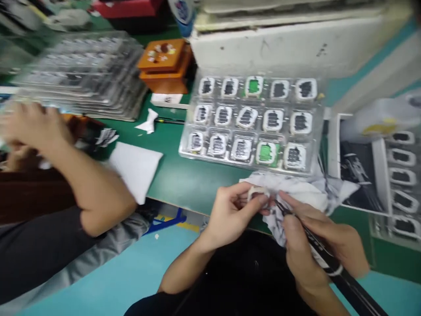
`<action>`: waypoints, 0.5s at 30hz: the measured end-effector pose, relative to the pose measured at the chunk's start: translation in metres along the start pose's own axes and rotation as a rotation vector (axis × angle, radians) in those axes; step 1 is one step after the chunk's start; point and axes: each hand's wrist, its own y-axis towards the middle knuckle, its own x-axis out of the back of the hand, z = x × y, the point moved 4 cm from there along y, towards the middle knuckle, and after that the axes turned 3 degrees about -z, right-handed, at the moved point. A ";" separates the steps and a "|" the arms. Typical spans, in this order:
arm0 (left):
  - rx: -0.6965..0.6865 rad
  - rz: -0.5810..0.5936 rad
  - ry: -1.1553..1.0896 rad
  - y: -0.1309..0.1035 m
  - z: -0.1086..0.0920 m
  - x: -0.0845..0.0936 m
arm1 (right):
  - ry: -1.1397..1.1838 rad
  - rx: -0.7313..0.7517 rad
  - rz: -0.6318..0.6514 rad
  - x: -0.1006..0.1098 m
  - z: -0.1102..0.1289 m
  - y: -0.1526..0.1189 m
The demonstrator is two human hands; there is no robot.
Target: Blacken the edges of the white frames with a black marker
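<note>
A green desk (187, 184) runs across the view. In its middle lies a clear plastic tray (226, 162) with fifteen compartments, a crumpled white cloth (296, 188) just below its near edge. To the left are a stack of clear trays (126, 103), an orange stand (167, 63), a thin black stick (171, 120) and a white paper sheet (134, 169); to the right, an open white box (334, 149) and another tray (378, 228).

The tool (315, 246) is black with pale lettering, the ring (258, 189) off-white; the counter (184, 177) is green, the cloth (297, 189) at the front edge of the clear tray (213, 159) white, blotched grey.
</note>
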 end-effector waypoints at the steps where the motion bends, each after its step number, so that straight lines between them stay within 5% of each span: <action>1: -0.008 0.001 0.037 -0.001 0.000 0.001 | -0.002 -0.013 -0.048 0.000 0.000 0.000; 4: -0.047 0.007 0.144 -0.003 -0.001 0.002 | 0.021 -0.011 -0.067 -0.010 0.006 0.001; 8: -0.121 -0.015 0.291 -0.005 -0.004 0.001 | 0.095 0.116 -0.297 -0.021 0.017 0.001; 15: -0.251 -0.070 0.477 -0.006 -0.011 -0.001 | 0.069 0.133 -0.327 -0.025 0.016 0.003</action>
